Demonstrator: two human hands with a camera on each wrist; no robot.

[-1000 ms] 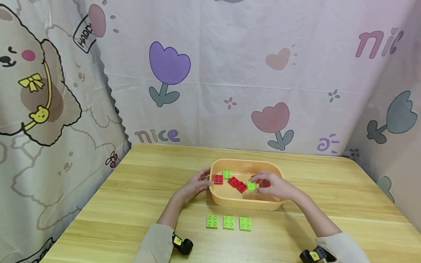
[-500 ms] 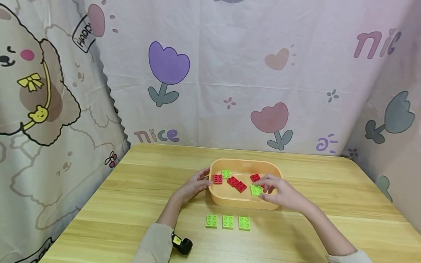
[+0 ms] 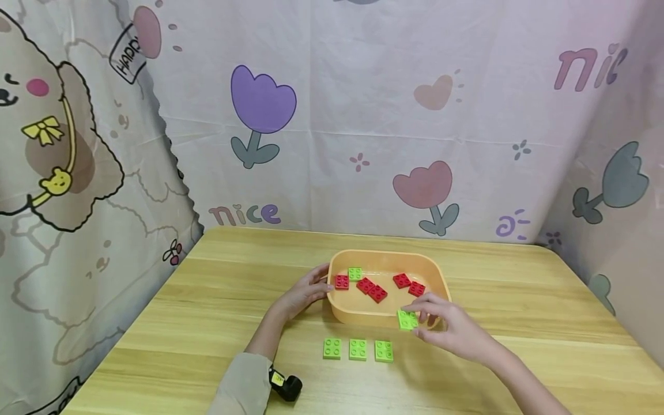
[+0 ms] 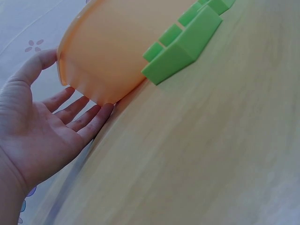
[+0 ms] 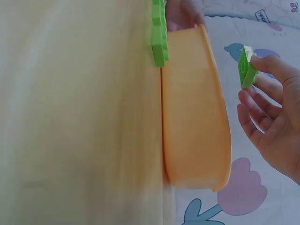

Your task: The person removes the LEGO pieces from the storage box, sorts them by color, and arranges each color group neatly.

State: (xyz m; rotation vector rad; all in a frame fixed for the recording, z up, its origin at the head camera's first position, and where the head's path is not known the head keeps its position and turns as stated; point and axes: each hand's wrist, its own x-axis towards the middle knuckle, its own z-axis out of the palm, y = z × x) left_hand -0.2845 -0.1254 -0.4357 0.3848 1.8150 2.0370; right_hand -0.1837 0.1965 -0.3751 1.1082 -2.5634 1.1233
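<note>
My left hand (image 3: 302, 294) rests against the left end of a shallow orange bin (image 3: 363, 316). In the left wrist view its fingers (image 4: 96, 123) are spread and fairly straight, touching the outer wall, with the thumb at the rim. My right hand (image 3: 456, 329) pinches a lime-green toy building brick (image 3: 407, 320) between thumb and fingers, above the bin's front rim; the right wrist view shows this brick (image 5: 246, 68) tilted and off the table. Three matching green bricks (image 3: 358, 350) lie in a spaced row before the bin.
Inside the bin are several red bricks (image 3: 377, 293) and one green brick (image 3: 355, 274). The wooden table (image 3: 249, 259) stands against a patterned cloth backdrop (image 3: 321, 115). A black wrist camera (image 3: 286, 387) sits on the left sleeve.
My right hand has lifted the green brick from the bin's floor and moved it toward the front, over the near rim. Two red bricks at the right are now uncovered. My left hand stays put.
</note>
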